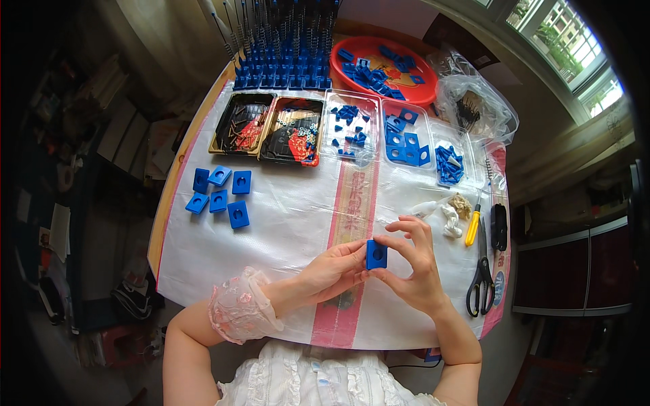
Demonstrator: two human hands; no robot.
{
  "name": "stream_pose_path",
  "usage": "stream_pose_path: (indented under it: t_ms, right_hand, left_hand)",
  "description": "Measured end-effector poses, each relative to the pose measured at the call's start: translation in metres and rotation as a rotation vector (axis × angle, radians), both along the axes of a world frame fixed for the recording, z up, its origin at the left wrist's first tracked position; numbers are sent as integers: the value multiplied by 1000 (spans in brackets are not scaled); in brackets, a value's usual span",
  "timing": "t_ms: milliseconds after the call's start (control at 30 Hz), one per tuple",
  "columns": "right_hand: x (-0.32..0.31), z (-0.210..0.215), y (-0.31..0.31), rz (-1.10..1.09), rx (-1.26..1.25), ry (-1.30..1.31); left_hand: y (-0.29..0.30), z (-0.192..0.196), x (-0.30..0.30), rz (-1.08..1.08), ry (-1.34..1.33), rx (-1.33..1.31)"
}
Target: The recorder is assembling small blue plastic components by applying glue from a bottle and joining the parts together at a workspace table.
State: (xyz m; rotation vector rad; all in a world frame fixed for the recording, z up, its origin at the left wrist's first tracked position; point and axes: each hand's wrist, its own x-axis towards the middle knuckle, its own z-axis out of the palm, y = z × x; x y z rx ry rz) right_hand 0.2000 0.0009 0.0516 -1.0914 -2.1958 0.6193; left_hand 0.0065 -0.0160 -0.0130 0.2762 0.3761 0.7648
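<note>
A small blue plastic block [377, 255] with a round hole in its face is held up over the near middle of the table. My left hand [333, 271] pinches its left side with the fingertips. From the right, my right hand [413, 264] grips the same block between thumb and index finger, its other fingers raised and spread. Several matching blue blocks [219, 200] lie loose on the white sheet [271, 223] to the left, each with a round recess.
Along the back stand black trays of screws [244, 125] and nuts [292, 132], clear boxes of blue parts [406, 139], a red basin [423, 91] and upright blue spring assemblies [284, 57]. Scissors [481, 277], a yellow-handled screwdriver [472, 227] and a black object [499, 227] lie right.
</note>
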Motion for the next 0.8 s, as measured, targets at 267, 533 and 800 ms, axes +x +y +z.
stream_pose_path:
  t_ms: [267,533,800]
  right_hand:
    - [0,0,0,0,9,-8]
    - [0,0,-1,0,12,-5]
    - [-1,2,-1,4,-1,-9]
  left_hand:
    - [0,-3,-1,-6,-17,14]
    - [0,-2,0,-1,-15,5]
    - [-1,5,0,13,14,-2]
